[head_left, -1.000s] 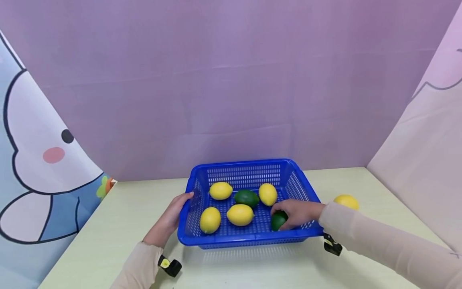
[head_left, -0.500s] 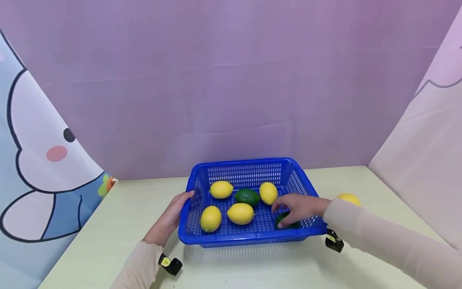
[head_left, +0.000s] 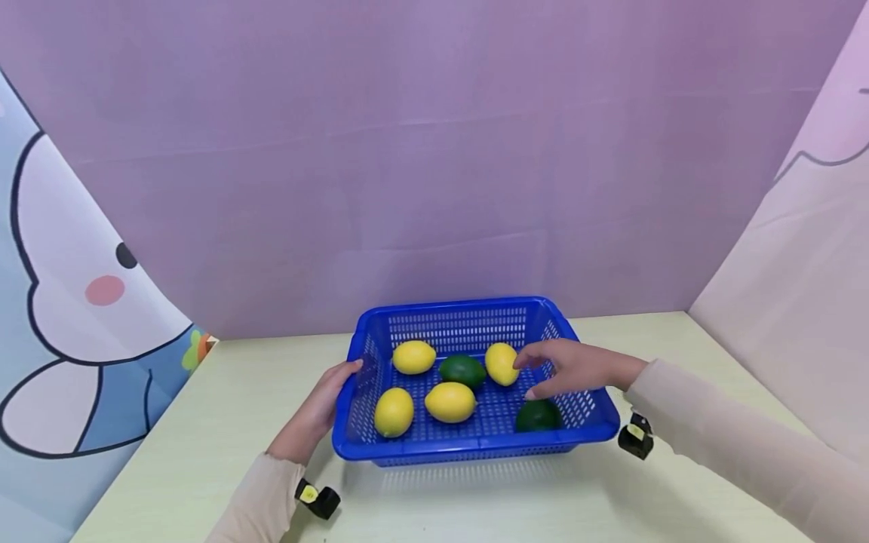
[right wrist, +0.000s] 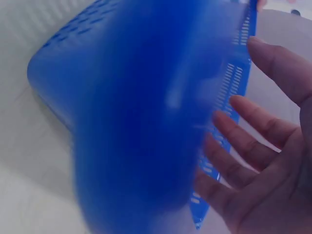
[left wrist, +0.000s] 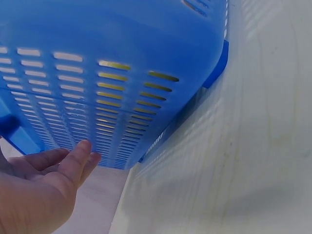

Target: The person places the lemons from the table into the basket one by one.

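A blue plastic basket [head_left: 448, 448] with slotted walls stands in the middle of the head view. My left hand [head_left: 319, 407] grips its left rim, thumb over the edge; in the left wrist view its fingers [left wrist: 75, 161] lie against the outer wall. Above the basket's right end, my right hand [head_left: 570, 367] holds nothing, its fingers spread. Just below it a dark green lime [head_left: 538, 415] lies in the front right corner. Also inside are another dark green lime [head_left: 462, 371] and several yellow lemons [head_left: 451, 402], one [head_left: 502, 364] close by the right fingertips.
The basket stands on a pale table [head_left: 434, 505]. A purple cloth [head_left: 434, 166] hangs behind it. Printed cloth panels rise at the left [head_left: 75, 302] and right [head_left: 801, 302]. The right arm covers part of the table to the basket's right.
My right hand has let go of the dark green lime, now in the front right corner, and has risen up and to the right. The lemon on the table has become hidden behind that arm.
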`<action>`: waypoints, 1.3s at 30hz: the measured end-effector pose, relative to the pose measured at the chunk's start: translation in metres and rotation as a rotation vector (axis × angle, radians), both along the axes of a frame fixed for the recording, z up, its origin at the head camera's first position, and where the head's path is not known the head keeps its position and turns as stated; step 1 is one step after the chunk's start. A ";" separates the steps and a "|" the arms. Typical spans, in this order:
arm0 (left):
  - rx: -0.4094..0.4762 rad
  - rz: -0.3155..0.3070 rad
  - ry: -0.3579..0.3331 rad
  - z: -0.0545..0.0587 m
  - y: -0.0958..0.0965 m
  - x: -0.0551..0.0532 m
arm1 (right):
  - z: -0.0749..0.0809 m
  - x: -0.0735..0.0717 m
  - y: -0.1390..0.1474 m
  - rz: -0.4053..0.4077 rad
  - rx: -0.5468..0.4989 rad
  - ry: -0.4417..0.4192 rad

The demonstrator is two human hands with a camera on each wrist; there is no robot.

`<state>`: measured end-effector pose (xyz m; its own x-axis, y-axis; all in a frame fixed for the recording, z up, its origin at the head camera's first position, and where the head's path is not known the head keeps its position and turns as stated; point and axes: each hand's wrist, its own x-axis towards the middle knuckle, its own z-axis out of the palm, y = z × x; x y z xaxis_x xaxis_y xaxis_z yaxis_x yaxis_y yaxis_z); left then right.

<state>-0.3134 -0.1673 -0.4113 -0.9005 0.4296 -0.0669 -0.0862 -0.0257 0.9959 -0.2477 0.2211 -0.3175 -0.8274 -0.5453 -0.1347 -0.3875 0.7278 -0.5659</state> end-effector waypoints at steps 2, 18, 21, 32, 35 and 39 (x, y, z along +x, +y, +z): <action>-0.006 0.011 -0.002 -0.001 -0.001 0.000 | 0.003 0.000 0.004 0.003 -0.019 0.020; -0.020 0.011 0.008 -0.001 -0.002 0.000 | 0.027 0.007 0.041 -0.099 -0.104 0.118; -0.019 0.009 0.007 -0.002 -0.002 0.000 | 0.027 0.007 0.048 -0.118 -0.111 0.142; -0.017 0.016 -0.002 -0.002 0.000 0.001 | 0.020 -0.002 0.082 -0.213 -0.142 0.235; -0.029 0.016 0.001 -0.002 0.000 0.001 | 0.018 -0.003 0.093 -0.245 -0.131 0.247; -0.028 0.015 0.003 -0.002 0.000 0.000 | 0.015 -0.001 0.106 -0.292 -0.110 0.267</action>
<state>-0.3136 -0.1672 -0.4133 -0.9069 0.4144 -0.0761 -0.0833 0.0007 0.9965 -0.2490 0.3271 -0.3022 -0.9474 -0.2815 0.1522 -0.3177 0.7694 -0.5542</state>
